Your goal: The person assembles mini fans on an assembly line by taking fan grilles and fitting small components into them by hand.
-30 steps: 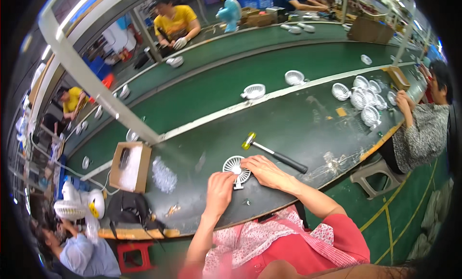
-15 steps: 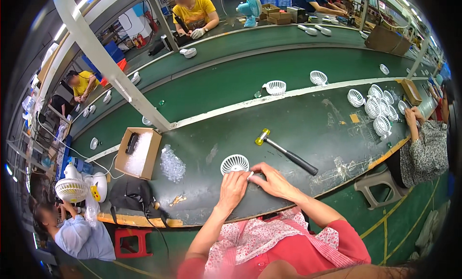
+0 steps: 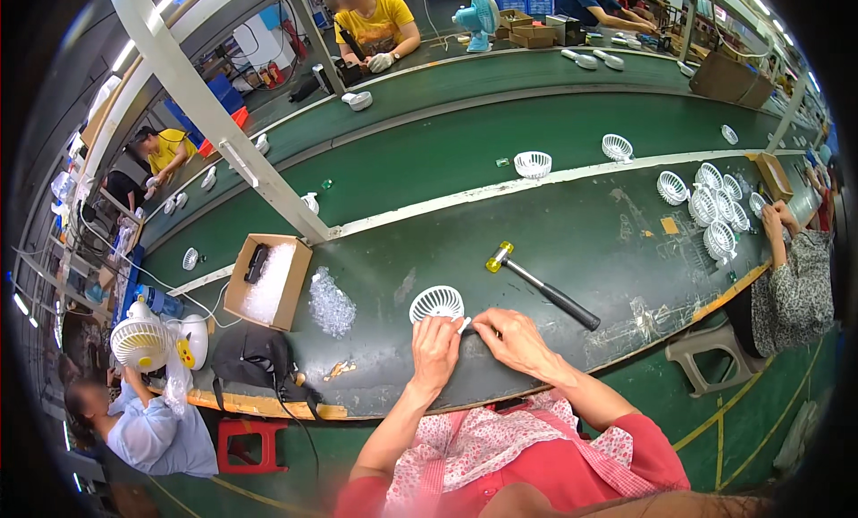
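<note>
A white slatted fan guard (image 3: pixel 437 300), bowl-shaped, lies on the dark green bench in front of me. My left hand (image 3: pixel 435 350) is closed on its near edge, the fingers bent over it. A small white tab (image 3: pixel 464 324) sticks out beside that hand. Close to the tab, my right hand (image 3: pixel 513 339) has its thumb and fingers pinched together; whatever sits between them is too small to make out. A hammer (image 3: pixel 545 288) with a yellow head and black handle lies to the right of my hands.
Left stand a cardboard box (image 3: pixel 292 290) of clear small parts, a pile of clear pieces (image 3: pixel 331 303) and a black bag (image 3: pixel 246 357). More guards (image 3: pixel 703 207) cluster by a co-worker at right. Beyond the bench, a green conveyor (image 3: pixel 420 165) carries several guards.
The view has shifted a little. My right hand has moved slightly away from the tab, while my left hand stays on the fan guard. Guards on the conveyor have shifted rightward in view.
</note>
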### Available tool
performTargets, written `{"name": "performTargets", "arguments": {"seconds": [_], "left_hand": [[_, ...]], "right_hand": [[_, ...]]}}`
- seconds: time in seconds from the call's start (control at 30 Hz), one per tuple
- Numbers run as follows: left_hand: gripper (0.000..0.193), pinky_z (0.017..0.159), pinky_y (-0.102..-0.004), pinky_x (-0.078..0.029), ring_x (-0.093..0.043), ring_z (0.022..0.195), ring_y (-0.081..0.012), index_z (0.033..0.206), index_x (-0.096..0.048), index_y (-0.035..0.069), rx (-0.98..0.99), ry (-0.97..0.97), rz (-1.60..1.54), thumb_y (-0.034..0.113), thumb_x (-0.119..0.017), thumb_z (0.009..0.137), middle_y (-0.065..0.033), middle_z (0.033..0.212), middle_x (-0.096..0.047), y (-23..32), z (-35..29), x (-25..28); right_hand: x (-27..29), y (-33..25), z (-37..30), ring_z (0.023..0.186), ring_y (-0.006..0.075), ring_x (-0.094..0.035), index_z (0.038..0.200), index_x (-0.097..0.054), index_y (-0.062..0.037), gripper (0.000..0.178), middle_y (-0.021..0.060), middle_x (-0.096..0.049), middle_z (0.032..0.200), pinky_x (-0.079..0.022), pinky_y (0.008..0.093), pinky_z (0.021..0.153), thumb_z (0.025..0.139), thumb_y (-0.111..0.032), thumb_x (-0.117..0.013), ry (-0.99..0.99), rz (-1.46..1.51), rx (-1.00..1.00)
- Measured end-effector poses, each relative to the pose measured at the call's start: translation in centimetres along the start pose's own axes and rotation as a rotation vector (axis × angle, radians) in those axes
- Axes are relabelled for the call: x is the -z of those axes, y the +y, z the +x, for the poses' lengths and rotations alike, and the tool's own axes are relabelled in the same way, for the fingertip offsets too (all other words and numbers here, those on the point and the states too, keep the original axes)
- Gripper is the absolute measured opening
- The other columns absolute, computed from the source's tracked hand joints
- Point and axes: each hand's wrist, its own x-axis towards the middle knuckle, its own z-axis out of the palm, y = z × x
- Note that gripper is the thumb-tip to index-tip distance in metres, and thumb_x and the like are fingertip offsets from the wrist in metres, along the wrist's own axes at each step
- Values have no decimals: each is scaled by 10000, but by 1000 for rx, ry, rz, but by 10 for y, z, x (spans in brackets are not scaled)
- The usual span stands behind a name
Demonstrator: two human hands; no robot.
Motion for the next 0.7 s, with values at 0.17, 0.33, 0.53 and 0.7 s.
{"name": "performTargets", "arguments": {"seconds": [0.17,0.33,0.53,0.7], "left_hand": [[191,736,-356,-458,-616,789,-250,909,-673,35,109,26,-235,-18,-759,747,-91,850,-660,0,0,4],[113,764,-283,-511,-640,856,-141,937,-689,8,467,-54,-654,1,-734,833,-59,883,-689,10,4,13],[263,851,-241,-512,-624,957,-98,1124,-636,1,679,-161,-1129,32,-721,877,-70,1047,-687,-10,4,11],[489,1011,-464,-408,-503,1191,-367,1202,-579,32,188,-67,-128,164,-781,777,-157,1248,-561,11,-3,10]], "right_hand": [[7,10,10,860,106,-637,1131,-697,-17,245,95,-720,961,-507,296,763,940,-156,-632,-160,374,-228],[17,11,16,930,102,-631,1078,-716,-15,224,64,-723,981,-500,275,847,939,-180,-655,-251,597,-359],[13,1,28,811,87,-628,966,-720,2,200,39,-720,873,-505,269,732,907,-187,-693,-151,484,-303],[1,24,39,792,302,-667,914,-723,-32,154,140,-709,868,-498,401,744,873,-170,-666,-42,-33,-384]]}}
